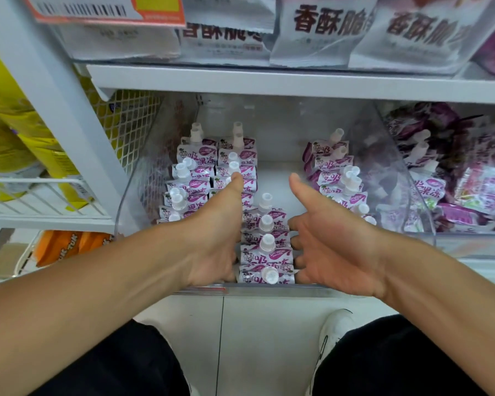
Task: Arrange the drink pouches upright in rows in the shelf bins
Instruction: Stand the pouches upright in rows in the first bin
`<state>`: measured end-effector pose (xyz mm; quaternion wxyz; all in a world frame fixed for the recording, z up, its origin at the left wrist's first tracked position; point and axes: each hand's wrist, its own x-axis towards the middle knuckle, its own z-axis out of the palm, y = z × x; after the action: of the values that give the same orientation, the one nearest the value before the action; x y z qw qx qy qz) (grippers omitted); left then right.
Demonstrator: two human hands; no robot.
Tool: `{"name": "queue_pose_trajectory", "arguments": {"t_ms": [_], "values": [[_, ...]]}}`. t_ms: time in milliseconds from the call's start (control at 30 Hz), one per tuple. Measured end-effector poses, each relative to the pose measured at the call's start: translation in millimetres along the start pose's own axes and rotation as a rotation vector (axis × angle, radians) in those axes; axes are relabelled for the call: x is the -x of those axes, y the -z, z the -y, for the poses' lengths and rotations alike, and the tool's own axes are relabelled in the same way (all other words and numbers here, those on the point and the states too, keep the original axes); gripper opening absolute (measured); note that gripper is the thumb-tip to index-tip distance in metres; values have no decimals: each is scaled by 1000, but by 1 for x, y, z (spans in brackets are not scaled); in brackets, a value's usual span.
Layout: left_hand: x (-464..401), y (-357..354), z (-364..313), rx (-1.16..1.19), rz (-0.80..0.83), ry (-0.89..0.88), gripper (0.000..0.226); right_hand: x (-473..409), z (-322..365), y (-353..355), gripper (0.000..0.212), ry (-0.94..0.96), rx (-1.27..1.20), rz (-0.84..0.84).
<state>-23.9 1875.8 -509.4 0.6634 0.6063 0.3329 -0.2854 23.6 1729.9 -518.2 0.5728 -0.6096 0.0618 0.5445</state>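
A clear plastic shelf bin (275,290) holds purple-and-white drink pouches with white caps. Two upright rows (195,178) stand at its left, and a leaning row (337,178) is at its right. A short middle row of pouches (265,252) stands upright at the bin's front. My left hand (217,235) presses against this row's left side, thumb raised. My right hand (329,238) presses on its right side, fingertips touching the pouches, thumb up. The two hands squeeze the row between them.
A second clear bin (469,235) at the right holds jumbled pouches lying at odd angles. White snack bags (326,32) fill the shelf above. A wire basket (40,195) with yellow packs is at the left. Bare bin floor shows behind the middle row.
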Motion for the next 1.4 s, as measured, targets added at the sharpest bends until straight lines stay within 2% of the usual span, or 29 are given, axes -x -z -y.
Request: {"name": "queue_pose_trajectory", "arguments": {"t_ms": [67, 133, 200, 300, 433, 533, 600, 667, 733, 767, 833, 933, 1067, 1133, 1233, 1400], "values": [[5, -2, -1, -37, -29, -13, 72, 1, 2, -3, 58, 32, 22, -55], [4, -2, -1, -67, -38, -29, 79, 2, 3, -6, 71, 33, 53, -99], [6, -3, -2, -37, -21, 12, 84, 2, 3, -9, 71, 5, 27, -69], [12, 8, -2, 41, 53, 48, 84, 1, 2, -2, 95, -6, -33, -79], [18, 45, -20, 162, -14, -83, 101, -4, 31, 18, 102, 173, -2, -229], [18, 47, -34, 234, -61, -158, 102, -22, 55, 12, 103, 121, 24, -194], [11, 41, -37, 208, -117, -189, 101, -37, 61, 5, 96, 114, 134, -191], [0, 42, -35, 201, -217, -211, 99, -50, 66, 1, 75, 172, 276, -221], [-3, 46, -33, 196, -262, -222, 95, -59, 70, -2, 52, 251, 553, -326], [-3, 49, -32, 195, -273, -223, 95, -61, 72, -5, 48, 294, 709, -365], [-3, 52, -32, 189, -276, -216, 96, -65, 75, -14, 47, 369, 889, -395], [0, 53, -36, 178, -261, -207, 95, -66, 87, -16, 49, 361, 899, -335], [-2, 53, -39, 110, -254, -225, 94, -63, 94, -8, 82, 325, 1002, -173], [-7, 53, -39, 79, -254, -242, 95, -68, 90, -10, 89, 413, 1114, -204], [-17, 56, -39, 90, -249, -265, 95, -78, 89, -9, 72, 577, 1273, -293], [-27, 51, -38, 105, -249, -261, 95, -73, 94, 7, 50, 538, 1200, -272]]}}
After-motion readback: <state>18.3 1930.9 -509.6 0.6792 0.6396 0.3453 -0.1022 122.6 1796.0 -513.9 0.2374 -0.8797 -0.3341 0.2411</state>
